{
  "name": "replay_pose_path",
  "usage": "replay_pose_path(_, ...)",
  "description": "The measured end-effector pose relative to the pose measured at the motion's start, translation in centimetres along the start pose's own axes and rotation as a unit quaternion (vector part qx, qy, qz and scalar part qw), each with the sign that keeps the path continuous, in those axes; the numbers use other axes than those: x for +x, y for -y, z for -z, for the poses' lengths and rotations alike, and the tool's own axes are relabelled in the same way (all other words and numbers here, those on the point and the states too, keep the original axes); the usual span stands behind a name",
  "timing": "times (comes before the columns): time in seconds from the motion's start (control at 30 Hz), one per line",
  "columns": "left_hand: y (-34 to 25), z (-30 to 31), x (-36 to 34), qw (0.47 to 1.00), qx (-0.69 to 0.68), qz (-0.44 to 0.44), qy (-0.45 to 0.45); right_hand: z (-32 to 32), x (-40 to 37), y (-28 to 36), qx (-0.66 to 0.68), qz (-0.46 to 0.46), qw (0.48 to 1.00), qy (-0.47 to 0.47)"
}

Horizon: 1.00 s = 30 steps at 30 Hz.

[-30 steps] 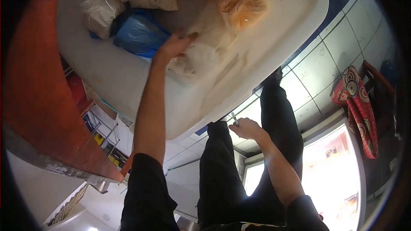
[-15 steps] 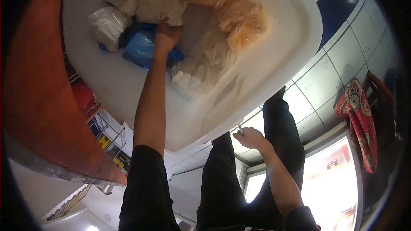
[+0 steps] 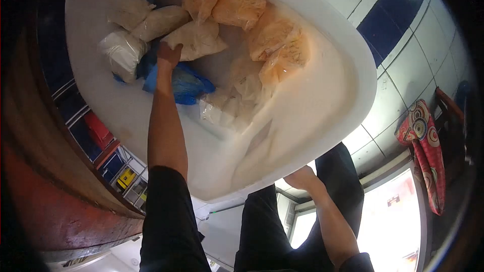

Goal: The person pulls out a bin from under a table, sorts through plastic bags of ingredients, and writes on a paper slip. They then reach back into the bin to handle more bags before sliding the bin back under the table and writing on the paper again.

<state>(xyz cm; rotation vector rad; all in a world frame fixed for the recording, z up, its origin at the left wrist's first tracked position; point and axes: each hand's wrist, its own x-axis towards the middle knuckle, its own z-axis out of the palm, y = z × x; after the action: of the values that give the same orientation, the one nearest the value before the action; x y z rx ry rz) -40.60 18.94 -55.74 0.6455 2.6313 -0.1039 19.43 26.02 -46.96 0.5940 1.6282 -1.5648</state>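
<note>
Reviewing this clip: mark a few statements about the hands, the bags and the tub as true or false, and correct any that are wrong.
1. The left hand is at a pale bag in the white tub. True.
2. Both hands are inside the tub. False: the right hand is outside it, by the rim.
3. Orange bags lie in the tub. True.
4. The blue bag lies on the floor tiles. False: it lies in the tub.
5. The patterned red cloth is draped over the tub's rim. False: it hangs apart from the tub, at the picture's right.
</note>
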Motion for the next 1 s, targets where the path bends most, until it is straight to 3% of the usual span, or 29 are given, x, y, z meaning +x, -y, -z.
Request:
replay_pose_path(0.1,-3.3,0.8,-6.6,0.993,-0.115,0.033,0.007,-1.1,0.0,0.1,0.025,-0.015,1.000,0.009)
replay_pose_path(0.17,-3.4,0.0,-9.8,0.953,-0.294,0.051,-0.045,-1.0,0.4,0.4,0.035,-0.006,0.999,-0.001)
replay_pose_path(0.23,-3.7,1.1,-13.5,0.918,-0.349,0.187,-0.002,0.6,0.0,1.9,0.045,-0.047,0.998,0.020)
replay_pose_path(0.3,-8.9,6.8,-20.1,0.863,-0.424,0.264,0.077,2.3,-0.4,3.5,0.065,-0.082,0.993,0.048)
replay_pose_path(0.37,-5.9,5.0,-24.6,0.785,-0.487,0.357,0.138,2.5,-0.4,3.8,0.070,-0.085,0.992,0.060)
replay_pose_path(0.43,-8.3,4.3,-28.6,0.757,-0.456,0.427,0.193,2.1,-0.1,3.6,0.075,-0.089,0.991,0.072)
replay_pose_path(0.53,-9.2,0.9,-31.9,0.724,-0.445,0.420,0.319,0.9,0.2,3.3,0.065,-0.096,0.990,0.077)
replay_pose_path(0.63,-8.1,-0.9,-30.6,0.721,-0.412,0.435,0.348,1.3,-0.1,3.7,0.060,-0.105,0.989,0.082)
replay_pose_path(0.7,-8.3,-0.5,-29.5,0.859,-0.249,0.313,0.320,1.3,-0.3,4.1,0.062,-0.107,0.988,0.093)
replay_pose_path(0.73,-7.2,-1.7,-29.4,0.858,-0.247,0.318,0.319,0.9,-0.4,4.0,0.063,-0.105,0.988,0.098)
replay_pose_path(0.8,-5.0,-4.4,-28.7,0.687,-0.579,0.317,0.305,0.8,-0.4,3.9,0.070,-0.088,0.992,0.063)
replay_pose_path(0.93,-6.3,-3.7,-24.8,0.621,-0.687,0.308,0.218,2.3,-0.9,3.3,0.058,-0.074,0.994,0.051)
replay_pose_path(1.0,-7.1,-2.7,-21.0,0.621,-0.697,0.293,0.206,3.4,-1.2,2.8,0.062,-0.072,0.993,0.071)
